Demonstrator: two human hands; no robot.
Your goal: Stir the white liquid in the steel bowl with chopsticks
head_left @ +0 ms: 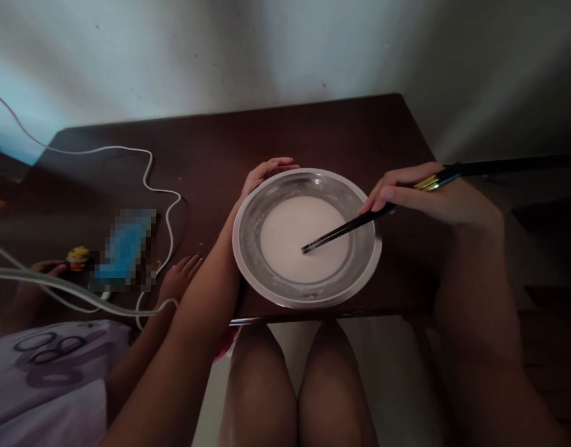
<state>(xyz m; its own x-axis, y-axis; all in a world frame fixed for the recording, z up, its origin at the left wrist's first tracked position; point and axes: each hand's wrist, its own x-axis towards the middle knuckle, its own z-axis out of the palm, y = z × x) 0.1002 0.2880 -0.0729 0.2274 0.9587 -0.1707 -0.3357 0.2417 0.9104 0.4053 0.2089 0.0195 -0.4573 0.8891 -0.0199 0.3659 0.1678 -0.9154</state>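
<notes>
A wide metal bowl (308,300) stands near the front edge of the dark table, with a pool of white liquid (297,233) in its bottom. My left hand (266,172) wraps around the bowl's far left side, its fingers resting along the outer wall and partly hidden by the rim. In my right hand (413,192) are black chopsticks (338,232) with gold and blue bands near the upper end. They slant down to the left over the rim, and their tips are at the white liquid. Whether the tips dip below its surface I cannot tell.
Another person in a white printed shirt (47,379) sits at the left, one hand (182,276) on the table (196,143). Before them lie a blurred phone (127,248) and a small yellow figure (78,256). White cables (168,217) trail there. A wall (266,56) rises behind.
</notes>
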